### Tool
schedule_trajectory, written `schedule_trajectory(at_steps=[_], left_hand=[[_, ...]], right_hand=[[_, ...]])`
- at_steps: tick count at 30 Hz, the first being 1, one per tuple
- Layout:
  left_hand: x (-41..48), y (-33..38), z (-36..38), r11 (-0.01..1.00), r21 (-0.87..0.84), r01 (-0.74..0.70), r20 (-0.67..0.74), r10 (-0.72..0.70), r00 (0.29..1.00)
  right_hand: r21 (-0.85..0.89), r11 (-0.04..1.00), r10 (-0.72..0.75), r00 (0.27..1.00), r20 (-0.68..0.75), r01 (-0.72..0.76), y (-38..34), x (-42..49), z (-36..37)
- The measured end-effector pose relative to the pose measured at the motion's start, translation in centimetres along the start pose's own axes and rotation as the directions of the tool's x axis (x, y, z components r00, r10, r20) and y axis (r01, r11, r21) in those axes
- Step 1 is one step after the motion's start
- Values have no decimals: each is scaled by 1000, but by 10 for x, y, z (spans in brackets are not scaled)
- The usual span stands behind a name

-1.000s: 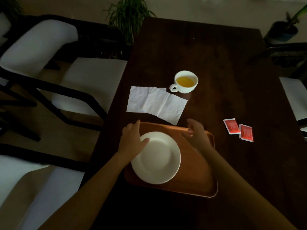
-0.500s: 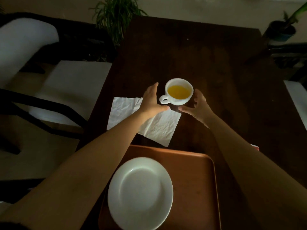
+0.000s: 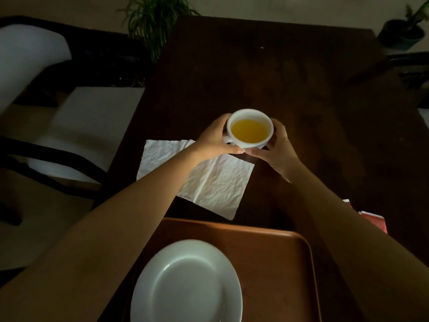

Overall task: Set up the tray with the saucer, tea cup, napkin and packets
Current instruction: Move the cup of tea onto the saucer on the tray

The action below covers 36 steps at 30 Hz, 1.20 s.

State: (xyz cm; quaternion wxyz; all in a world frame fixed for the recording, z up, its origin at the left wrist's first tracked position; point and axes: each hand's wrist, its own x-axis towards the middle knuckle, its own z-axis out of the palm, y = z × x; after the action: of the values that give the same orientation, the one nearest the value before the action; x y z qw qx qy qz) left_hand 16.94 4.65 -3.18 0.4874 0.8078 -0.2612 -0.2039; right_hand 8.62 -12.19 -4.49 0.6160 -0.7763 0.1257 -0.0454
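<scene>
A white tea cup [image 3: 250,129] full of yellow tea is held between both hands past the far corner of the napkin. My left hand [image 3: 214,138] wraps its left side by the handle; my right hand [image 3: 276,147] cups its right side. Whether the cup rests on the table or is just above it, I cannot tell. The white napkin [image 3: 216,182] lies unfolded on the dark table, partly under my left forearm. A white saucer [image 3: 186,284] sits on the left half of the brown tray [image 3: 278,256] at the near edge. Red packets [image 3: 377,220] peek out behind my right forearm.
The dark wooden table [image 3: 278,73] stretches away ahead. White-cushioned chairs with black frames [image 3: 69,126] stand along the left side. A leafy plant [image 3: 153,19] is beyond the far left corner, a potted plant [image 3: 401,36] at the far right.
Both hands left the tray, reached out to the cup and closed around it. The view has tilted forward, so the tray and saucer now sit lower in the frame.
</scene>
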Motion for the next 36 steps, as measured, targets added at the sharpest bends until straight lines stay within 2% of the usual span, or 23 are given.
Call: schedule_trajectory(at_steps=[8, 12, 18, 22, 26, 36], left_hand=[[-41, 22, -5, 997, -72, -12, 10, 13, 1000], [-78, 39, -6, 992, -122, -40, -23, 37, 999], [-155, 57, -14, 983, -183, -15, -70, 2, 998], [-213, 63, -16, 982, -185, 27, -89, -45, 995], [-262, 57, -11, 996, -52, 68, -151, -75, 986], [-328, 39, 10, 989, -42, 145, -100, -149, 984]], right_hand=[[-42, 998, -49, 999, -2, 49, -18, -38, 1], [-70, 991, -113, 993, 19, 114, -37, -69, 5], [-50, 984, -168, 983, 68, 172, -66, -134, 26], [39, 992, -126, 985, 114, 122, -76, -182, 47], [123, 989, -103, 981, 167, 83, -76, -223, 66], [95, 995, -40, 981, 190, 22, -47, -286, 97]])
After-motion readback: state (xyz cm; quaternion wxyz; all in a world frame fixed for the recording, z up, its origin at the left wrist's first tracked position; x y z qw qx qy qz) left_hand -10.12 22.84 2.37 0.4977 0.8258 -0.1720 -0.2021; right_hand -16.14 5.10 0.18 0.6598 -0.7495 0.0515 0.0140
